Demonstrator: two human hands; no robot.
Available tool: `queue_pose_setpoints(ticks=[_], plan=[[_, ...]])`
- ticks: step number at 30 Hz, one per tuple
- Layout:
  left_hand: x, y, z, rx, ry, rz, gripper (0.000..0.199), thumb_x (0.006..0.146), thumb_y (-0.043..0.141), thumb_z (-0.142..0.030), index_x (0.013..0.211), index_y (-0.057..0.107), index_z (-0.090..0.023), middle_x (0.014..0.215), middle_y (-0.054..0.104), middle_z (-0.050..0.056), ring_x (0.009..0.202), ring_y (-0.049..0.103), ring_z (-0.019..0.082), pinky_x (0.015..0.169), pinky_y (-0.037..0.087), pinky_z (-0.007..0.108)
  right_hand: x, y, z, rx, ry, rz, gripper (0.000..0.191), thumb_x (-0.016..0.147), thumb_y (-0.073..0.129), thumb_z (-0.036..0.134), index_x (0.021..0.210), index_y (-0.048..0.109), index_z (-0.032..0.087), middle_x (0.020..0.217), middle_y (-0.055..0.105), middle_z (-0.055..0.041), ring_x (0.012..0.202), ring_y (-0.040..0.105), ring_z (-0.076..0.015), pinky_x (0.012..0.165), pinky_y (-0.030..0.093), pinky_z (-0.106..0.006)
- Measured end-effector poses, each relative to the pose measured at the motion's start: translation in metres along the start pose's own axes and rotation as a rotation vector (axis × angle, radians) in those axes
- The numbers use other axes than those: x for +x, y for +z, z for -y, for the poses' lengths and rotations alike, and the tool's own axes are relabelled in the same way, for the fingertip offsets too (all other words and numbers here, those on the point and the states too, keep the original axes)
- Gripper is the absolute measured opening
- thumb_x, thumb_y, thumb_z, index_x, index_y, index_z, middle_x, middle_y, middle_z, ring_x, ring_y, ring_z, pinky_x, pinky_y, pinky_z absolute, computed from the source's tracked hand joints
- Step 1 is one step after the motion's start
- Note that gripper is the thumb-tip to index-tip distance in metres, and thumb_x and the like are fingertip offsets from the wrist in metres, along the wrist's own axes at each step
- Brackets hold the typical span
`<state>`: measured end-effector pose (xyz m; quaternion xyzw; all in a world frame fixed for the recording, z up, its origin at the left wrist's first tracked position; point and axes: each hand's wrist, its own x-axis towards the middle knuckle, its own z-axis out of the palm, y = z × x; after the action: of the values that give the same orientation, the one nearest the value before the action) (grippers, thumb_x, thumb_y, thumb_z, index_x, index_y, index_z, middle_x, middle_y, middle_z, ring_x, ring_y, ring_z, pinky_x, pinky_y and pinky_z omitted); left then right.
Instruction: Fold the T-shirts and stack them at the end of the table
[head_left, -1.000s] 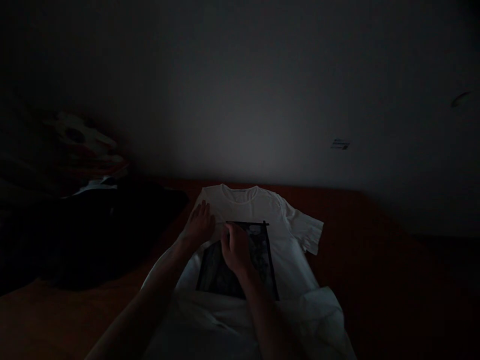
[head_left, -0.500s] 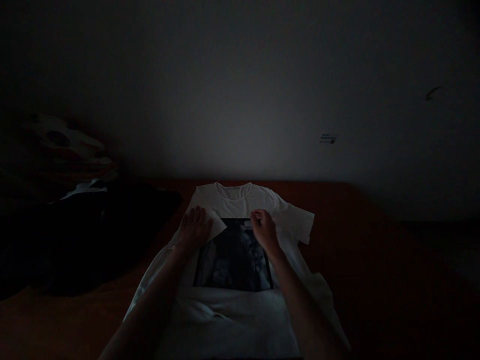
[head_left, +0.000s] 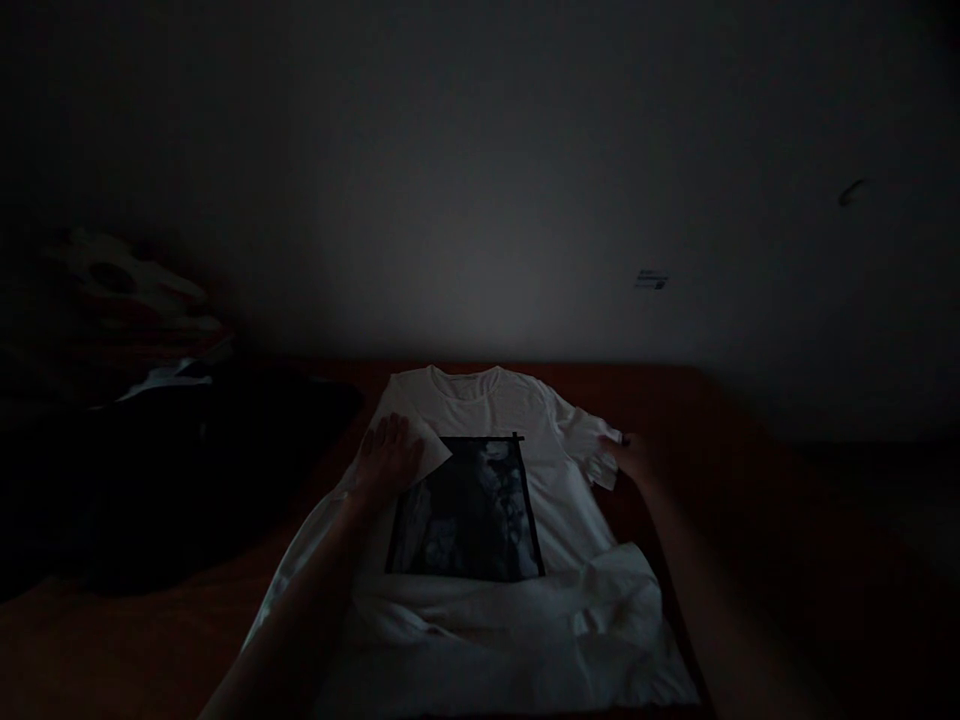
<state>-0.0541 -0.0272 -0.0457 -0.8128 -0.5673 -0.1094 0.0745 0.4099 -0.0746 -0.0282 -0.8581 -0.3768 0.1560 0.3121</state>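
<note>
A white T-shirt (head_left: 566, 515) with a dark printed picture (head_left: 469, 510) on its front lies spread out, its collar toward the wall. The sleeve on the left is folded inward over the chest, and my left hand (head_left: 388, 460) rests flat on it with fingers apart. At the right, my right hand (head_left: 628, 455) pinches the edge of the other sleeve, which is bunched a little near the fingers. The lower part of the shirt is wrinkled.
The shirt lies on a reddish-orange surface (head_left: 150, 640). Black cloth (head_left: 172, 480) is heaped at the left, with a patterned pile (head_left: 142, 285) behind it. A grey wall (head_left: 465, 180) stands at the back, bearing a small sticker (head_left: 651, 280).
My right hand has moved right from the printed picture to the right sleeve and taken hold of its edge. My left hand has stayed on the folded sleeve.
</note>
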Motion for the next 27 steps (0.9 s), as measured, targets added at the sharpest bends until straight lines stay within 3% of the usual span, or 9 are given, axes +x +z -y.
queue_pose_setpoints(ticks=[6,10,13,15,18,21,23,27], plan=[[0.006,0.003,-0.005,-0.014,-0.114,0.005,0.052,0.1,0.043,-0.04,0.141,0.054,-0.011,0.155,0.049,0.022,0.147,0.041,0.04,0.119,0.033,0.059,0.008,-0.007,0.01,0.101,-0.013,-0.079,0.015,0.076,0.06,0.03,0.077,0.068,0.017,0.07,0.07,-0.0099,0.075,0.07,-0.0274,0.066,0.051,-0.034],[0.014,-0.004,-0.004,-0.109,-0.105,-0.056,0.05,0.097,0.051,-0.037,0.139,0.054,-0.011,0.155,0.049,0.023,0.142,0.048,0.038,0.116,0.039,0.056,-0.017,-0.001,0.035,0.192,-0.13,-0.117,0.022,0.081,0.057,0.034,0.092,0.065,0.016,0.088,0.073,-0.0129,0.085,0.07,-0.0269,0.074,0.054,-0.035],[0.018,-0.011,-0.003,-0.248,-0.008,-0.155,0.042,0.097,0.051,-0.036,0.134,0.056,-0.018,0.149,0.056,0.017,0.134,0.055,0.032,0.113,0.046,0.05,-0.056,0.006,0.055,0.27,-0.356,0.011,0.035,0.083,0.065,0.045,0.108,0.062,0.02,0.102,0.074,-0.0102,0.092,0.07,-0.0243,0.082,0.055,-0.035],[0.019,-0.012,-0.004,-0.321,0.026,-0.193,0.038,0.097,0.05,-0.036,0.13,0.058,-0.019,0.143,0.059,0.016,0.13,0.058,0.03,0.11,0.049,0.048,-0.082,0.006,0.06,0.278,-0.665,0.225,0.047,0.083,0.07,0.047,0.122,0.059,0.024,0.118,0.071,-0.0104,0.104,0.068,-0.0251,0.09,0.055,-0.039],[0.018,-0.01,-0.006,-0.383,0.044,-0.218,0.034,0.097,0.052,-0.035,0.126,0.059,-0.019,0.138,0.061,0.016,0.127,0.059,0.031,0.109,0.05,0.05,-0.108,0.001,0.05,0.134,-0.871,0.292,0.053,0.082,0.073,0.041,0.13,0.056,0.027,0.13,0.065,-0.0106,0.118,0.063,-0.0284,0.099,0.052,-0.044],[0.016,-0.01,-0.01,-0.43,0.084,-0.212,0.032,0.095,0.053,-0.031,0.124,0.059,-0.02,0.132,0.064,0.014,0.124,0.06,0.029,0.109,0.049,0.05,-0.119,-0.002,0.03,0.008,-0.881,0.21,0.045,0.085,0.063,0.024,0.129,0.056,0.025,0.126,0.065,-0.011,0.117,0.062,-0.0284,0.1,0.051,-0.045],[0.016,-0.011,-0.013,-0.451,0.108,-0.191,0.032,0.093,0.054,-0.028,0.124,0.06,-0.021,0.129,0.065,0.012,0.122,0.061,0.028,0.108,0.05,0.049,-0.123,-0.001,0.018,-0.05,-0.891,0.16,0.05,0.081,0.057,0.015,0.13,0.056,0.023,0.126,0.063,-0.0116,0.117,0.061,-0.0284,0.1,0.052,-0.046],[0.018,-0.021,-0.032,-0.437,0.163,-0.057,0.032,0.093,0.053,-0.023,0.124,0.062,-0.02,0.121,0.069,0.011,0.114,0.064,0.027,0.103,0.053,0.045,-0.129,0.009,0.004,-0.111,-0.884,0.061,0.058,0.074,0.053,0.008,0.13,0.056,0.022,0.128,0.062,-0.0121,0.119,0.06,-0.0294,0.101,0.051,-0.046]])
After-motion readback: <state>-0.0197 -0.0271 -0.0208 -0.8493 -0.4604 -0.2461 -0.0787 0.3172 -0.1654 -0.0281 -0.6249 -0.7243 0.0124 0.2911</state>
